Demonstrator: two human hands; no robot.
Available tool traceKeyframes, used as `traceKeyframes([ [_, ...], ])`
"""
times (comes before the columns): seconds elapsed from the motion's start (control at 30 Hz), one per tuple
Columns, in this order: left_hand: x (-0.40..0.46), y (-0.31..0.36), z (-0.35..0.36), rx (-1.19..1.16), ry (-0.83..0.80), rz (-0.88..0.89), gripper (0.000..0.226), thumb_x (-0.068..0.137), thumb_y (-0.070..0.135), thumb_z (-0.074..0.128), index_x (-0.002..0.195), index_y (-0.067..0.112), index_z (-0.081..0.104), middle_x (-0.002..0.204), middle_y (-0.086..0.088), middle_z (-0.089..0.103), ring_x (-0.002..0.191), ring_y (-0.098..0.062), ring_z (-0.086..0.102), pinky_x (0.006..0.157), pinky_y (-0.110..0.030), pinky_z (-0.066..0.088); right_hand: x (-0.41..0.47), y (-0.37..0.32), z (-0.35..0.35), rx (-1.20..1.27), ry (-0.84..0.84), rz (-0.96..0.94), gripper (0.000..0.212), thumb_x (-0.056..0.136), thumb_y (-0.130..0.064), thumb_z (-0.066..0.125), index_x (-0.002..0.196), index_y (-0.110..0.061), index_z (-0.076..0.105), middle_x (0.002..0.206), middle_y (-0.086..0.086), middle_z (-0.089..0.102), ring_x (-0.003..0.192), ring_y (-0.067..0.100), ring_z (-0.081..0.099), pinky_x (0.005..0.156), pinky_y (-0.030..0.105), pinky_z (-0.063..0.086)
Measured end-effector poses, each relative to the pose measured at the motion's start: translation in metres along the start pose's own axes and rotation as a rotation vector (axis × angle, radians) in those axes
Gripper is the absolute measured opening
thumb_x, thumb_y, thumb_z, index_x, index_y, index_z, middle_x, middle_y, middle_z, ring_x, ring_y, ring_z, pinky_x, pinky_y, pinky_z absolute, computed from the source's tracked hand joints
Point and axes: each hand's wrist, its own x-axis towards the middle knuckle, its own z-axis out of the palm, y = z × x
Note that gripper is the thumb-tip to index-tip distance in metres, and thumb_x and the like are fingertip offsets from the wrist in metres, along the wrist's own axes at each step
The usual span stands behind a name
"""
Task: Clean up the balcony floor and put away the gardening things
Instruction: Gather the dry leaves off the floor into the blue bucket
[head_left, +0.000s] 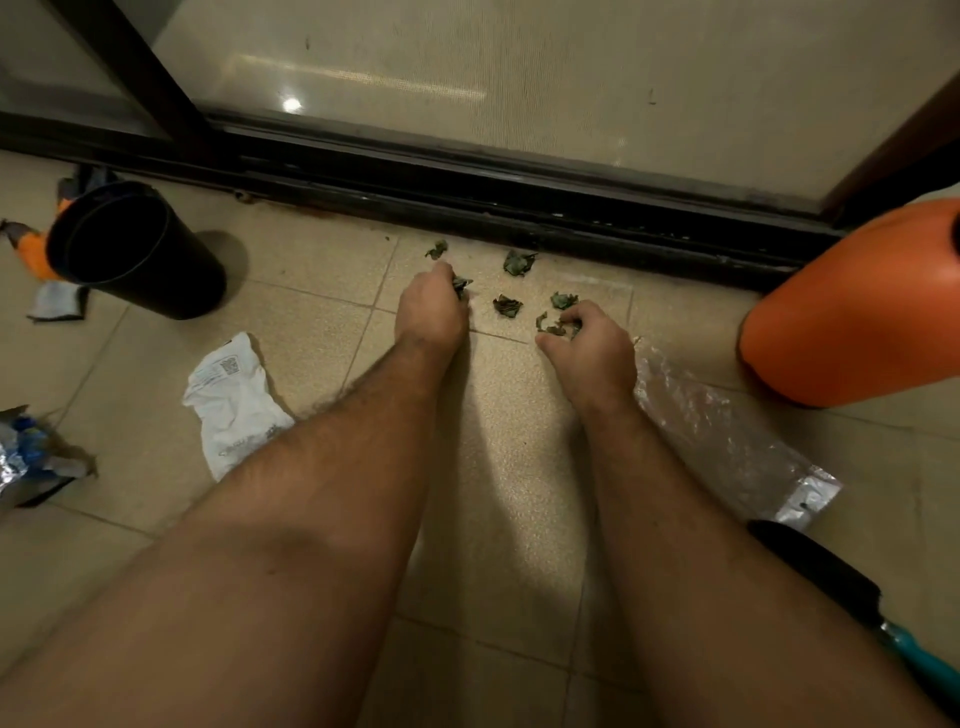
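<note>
Several dried, curled green leaves lie on the beige floor tiles near the sliding door track, among them one at the back (518, 262), one in the middle (507, 305) and one at the far left (436, 250). My left hand (431, 312) is closed on a leaf at its fingertips. My right hand (589, 348) curls around another small clump of leaves (555, 327), pinching it against the floor. One more leaf (563, 300) sits just beyond my right fingers.
A black bin (137, 249) stands at the left, with orange and grey gloves (44, 260) behind it. A crumpled white bag (234, 402) and a foil wrapper (26, 457) lie at left. Clear plastic packaging (727, 441), an orange watering can (862, 317) and a black-and-teal tool handle (841, 587) are at right.
</note>
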Motion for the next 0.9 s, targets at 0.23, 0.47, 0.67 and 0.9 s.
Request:
traceKeyframes([
  [0.23,-0.008,-0.010,-0.008,-0.345,0.050,-0.161,0.015,0.098,0.024,0.054,0.098,0.009,0.058,0.078,0.003,0.053,0.077,-0.015,0.052,0.059,-0.021,0.036,0.003,-0.006,0.005,-0.175,0.033,0.009,0.039,0.086,-0.045,0.072,0.115,-0.022,0.061,0.099,-0.003,0.066,0.078,0.013,0.051,0.052,0.022,0.024],
  [0.47,-0.011,0.012,-0.001,-0.469,-0.100,-0.034,0.031,0.096,0.026,0.062,0.126,0.018,0.060,0.128,-0.002,0.062,0.115,-0.014,0.056,0.091,-0.022,0.044,0.012,-0.001,0.003,-0.114,-0.040,-0.019,0.012,0.094,-0.030,0.058,0.092,-0.019,0.063,0.081,-0.004,0.063,0.072,0.016,0.054,0.055,0.025,0.033],
  [0.67,-0.015,0.026,0.014,-0.111,-0.172,0.100,0.035,0.090,0.032,0.070,0.122,0.020,0.061,0.115,-0.001,0.064,0.103,-0.017,0.057,0.090,-0.031,0.046,0.022,0.008,-0.013,0.628,-0.055,0.229,0.012,0.088,-0.008,0.063,0.092,-0.020,0.064,0.090,0.014,0.070,0.062,0.017,0.056,0.046,0.023,0.042],
  [0.9,-0.014,0.029,0.009,-0.327,-0.032,-0.070,0.017,0.095,0.027,0.060,0.101,0.011,0.060,0.088,0.000,0.061,0.082,-0.016,0.059,0.073,-0.030,0.052,0.030,0.004,-0.014,0.702,-0.016,0.322,0.015,0.096,-0.013,0.055,0.087,-0.021,0.064,0.073,-0.001,0.060,0.054,0.010,0.050,0.045,0.020,0.041],
])
